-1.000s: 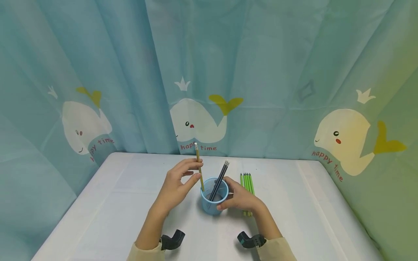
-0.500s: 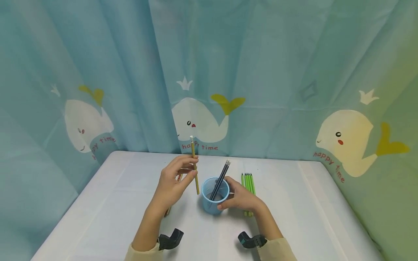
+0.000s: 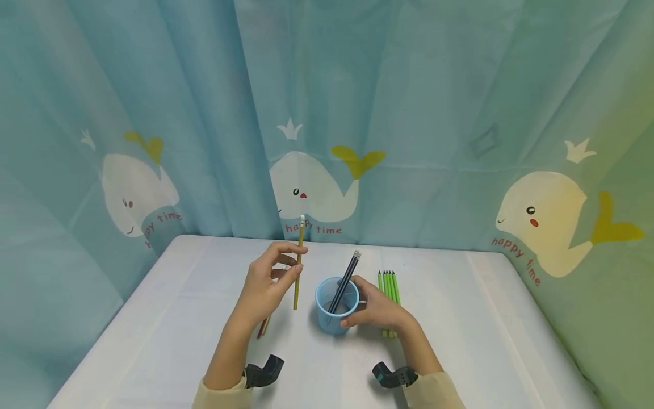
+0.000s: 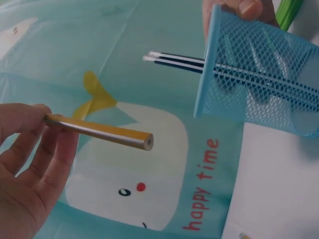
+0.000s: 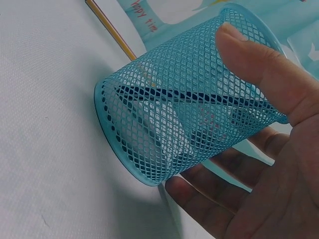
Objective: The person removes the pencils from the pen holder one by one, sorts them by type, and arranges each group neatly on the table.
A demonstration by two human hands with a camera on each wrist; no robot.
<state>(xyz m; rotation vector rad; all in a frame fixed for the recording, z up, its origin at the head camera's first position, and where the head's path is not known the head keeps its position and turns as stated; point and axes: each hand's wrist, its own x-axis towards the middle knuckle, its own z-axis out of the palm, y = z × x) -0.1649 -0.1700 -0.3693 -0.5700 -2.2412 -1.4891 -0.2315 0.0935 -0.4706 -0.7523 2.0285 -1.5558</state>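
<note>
My left hand [image 3: 265, 287] pinches a yellow pencil [image 3: 297, 289] between thumb and fingers, just left of the cup. It is nearly upright, white eraser end up; the left wrist view shows its flat, unsharpened-looking lower end [image 4: 148, 141]. The right hand [image 3: 380, 309] grips a light-blue mesh pencil cup [image 3: 327, 321] from the right, thumb on the near side. Dark pencils [image 3: 344, 282] lean inside the cup, eraser ends up, and show through the mesh in the right wrist view. Pencil and cup are apart.
Several green pencils [image 3: 391, 287] lie side by side on the white table [image 3: 460, 341], right of the cup and partly behind the right hand. A few other pencils [image 3: 263, 328] lie partly hidden beneath the left hand. A whale-print curtain [image 3: 429, 113] hangs beyond the table.
The yellow pencil, whose lower end was at the cup's left rim, has moved left with my left hand, away from the cup. My right hand still holds the cup in place.
</note>
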